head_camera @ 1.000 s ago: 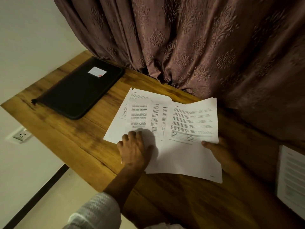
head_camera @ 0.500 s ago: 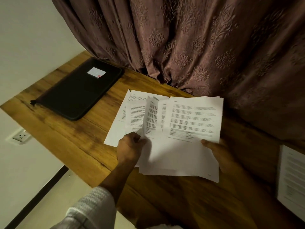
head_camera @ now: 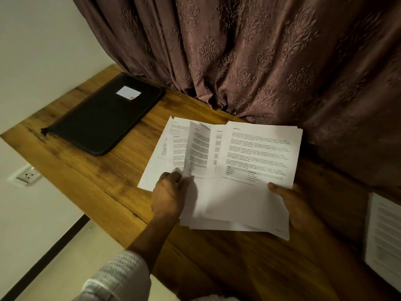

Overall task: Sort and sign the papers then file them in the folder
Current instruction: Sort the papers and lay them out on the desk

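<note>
A fanned stack of printed white papers [head_camera: 249, 161] is lifted off the wooden table [head_camera: 91, 183] at its right side. My left hand [head_camera: 169, 196] pinches the lower left edge of the sheets, one of them curling upward. My right hand [head_camera: 293, 203] grips the stack's lower right edge, thumb on top. One or two sheets [head_camera: 160, 153] still lie flat on the table under the left part. A closed black zip folder [head_camera: 104, 118] with a white label lies at the table's far left.
Another printed sheet [head_camera: 384, 237] lies at the table's right edge. A brown patterned curtain [head_camera: 260, 61] hangs right behind the table. A wall socket [head_camera: 27, 175] sits below the table's left end. The table's near edge runs diagonally past my left sleeve.
My left hand went from resting flat on the papers to pinching their edge. The spread sheets have been gathered toward the right and lifted into both hands.
</note>
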